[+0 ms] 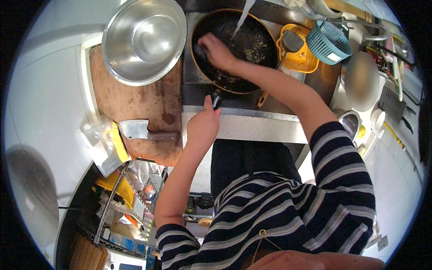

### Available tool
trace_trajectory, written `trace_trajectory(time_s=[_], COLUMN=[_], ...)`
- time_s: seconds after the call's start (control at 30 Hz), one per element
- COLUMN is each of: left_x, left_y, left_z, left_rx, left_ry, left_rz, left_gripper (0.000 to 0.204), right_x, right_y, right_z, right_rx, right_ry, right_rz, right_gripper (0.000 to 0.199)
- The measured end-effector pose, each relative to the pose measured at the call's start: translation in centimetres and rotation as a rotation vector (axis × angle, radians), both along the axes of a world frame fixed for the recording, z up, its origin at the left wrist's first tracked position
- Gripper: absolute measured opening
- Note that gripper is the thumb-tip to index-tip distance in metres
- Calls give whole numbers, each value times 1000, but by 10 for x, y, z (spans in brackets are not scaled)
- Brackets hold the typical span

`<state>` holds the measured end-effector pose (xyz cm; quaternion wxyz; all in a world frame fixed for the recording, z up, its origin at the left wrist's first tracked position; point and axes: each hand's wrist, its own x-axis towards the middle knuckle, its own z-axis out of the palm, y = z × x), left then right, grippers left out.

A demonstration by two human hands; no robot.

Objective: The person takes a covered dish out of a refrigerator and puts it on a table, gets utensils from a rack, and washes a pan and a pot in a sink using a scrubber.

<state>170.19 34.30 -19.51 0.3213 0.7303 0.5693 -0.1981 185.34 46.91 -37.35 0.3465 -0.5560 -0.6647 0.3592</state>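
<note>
Head view from my end. Black wok (243, 49) sits in the sink (198, 85), tilted toward the person, crusted bits over its inner face. Thin stream of water (242, 18) drops from the top edge onto the wok's middle.

Right hand (217, 51) is inside the wok on its left wall, fingers curled and pressed onto a dark scrubber (201, 51). Mostly hidden under the fingers, so I can't tell what kind of scrubber. Grip is closed on it.

Left hand (203, 123) is at the sink's front rim, closed around the wok's dark handle (216, 100), thumb up along it.

Left of the sink: worn wooden chopping board (135, 99) on the white counter. Big steel bowl (144, 40) rests on the board's far end, empty, mouth up. Cleaver (141, 130) lies flat on the near end, blade to the left, just beside a clear plastic bag (101, 141).

Right of the wok: yellow basket (299, 56) with a dark spatula (290, 42) lying on it, and a blue basket (330, 42) tipped on its side next to that. White round lid or bowl (362, 81) further right; can't tell which.
</note>
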Motion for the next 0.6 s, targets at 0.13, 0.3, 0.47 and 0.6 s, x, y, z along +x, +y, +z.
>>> trace_trajectory(time_s=[0.13,0.3,0.47,0.6], left_x=[13,-4,0,-3], left_y=[20,6,6,13], left_z=[-3,-3,-5,-5], left_rx=[40,41,59,26], left_ry=[-44,-16,-5,51], left_rz=[-103,-13,-90,-101], left_gripper=[55,54,56,54], right_x=[116,136,83,87], right_y=[54,-25,-93,-99], right_z=[-60,-48,-21,-11], right_rx=[407,23,-667,-407], right_ry=[-619,-937,-599,-320], right_rz=[-198,-38,147,335], right_gripper=[36,40,45,32])
